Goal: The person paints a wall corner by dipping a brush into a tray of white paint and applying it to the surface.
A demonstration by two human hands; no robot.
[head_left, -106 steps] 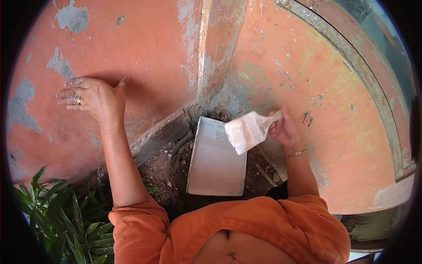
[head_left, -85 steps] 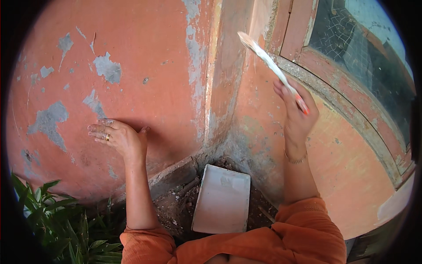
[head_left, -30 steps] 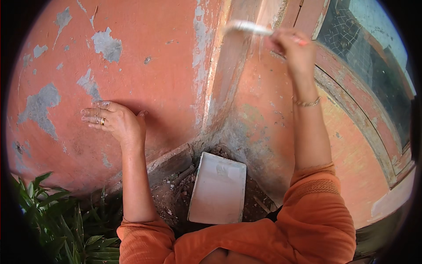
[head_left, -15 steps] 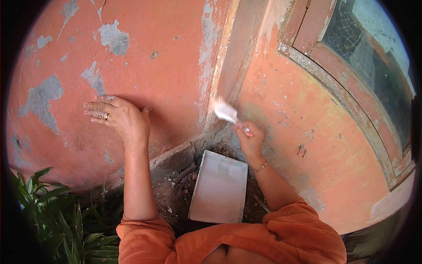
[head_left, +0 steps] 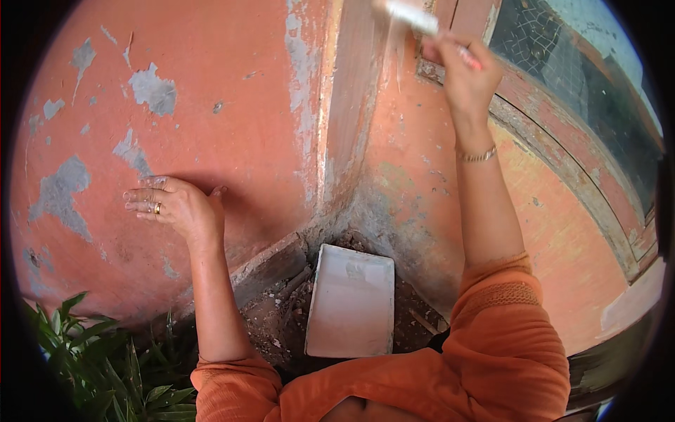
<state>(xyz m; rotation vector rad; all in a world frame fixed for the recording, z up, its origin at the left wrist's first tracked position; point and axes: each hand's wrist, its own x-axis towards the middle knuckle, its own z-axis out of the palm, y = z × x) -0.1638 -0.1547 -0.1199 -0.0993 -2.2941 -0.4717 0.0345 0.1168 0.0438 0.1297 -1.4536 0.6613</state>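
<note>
My right hand (head_left: 470,74) is raised at the upper right, closed around the handle of a paintbrush (head_left: 413,17). The brush has a white-coated head, blurred by motion, pointing left toward the narrow pinkish-brown strip (head_left: 350,91) at the wall corner. Against the orange wall (head_left: 232,141), my left hand (head_left: 184,209) rests with its fingers stretched out to the left, pale smears on them and a gold ring on one. It holds nothing. Below the corner lies a rectangular paint tray (head_left: 351,309) with a thin pale pinkish coating inside.
Grey patches of bare plaster (head_left: 62,193) show where paint has flaked off the wall. A worn wooden window frame (head_left: 555,133) with glass is at the right. Leafy plants (head_left: 105,366) grow at the lower left. Dirt and rubble (head_left: 271,316) surround the tray.
My right hand has swung up and to the right with the paintbrush, from low in the corner to beside the window frame. My left hand keeps its place on the wall; the view has shifted slightly.
</note>
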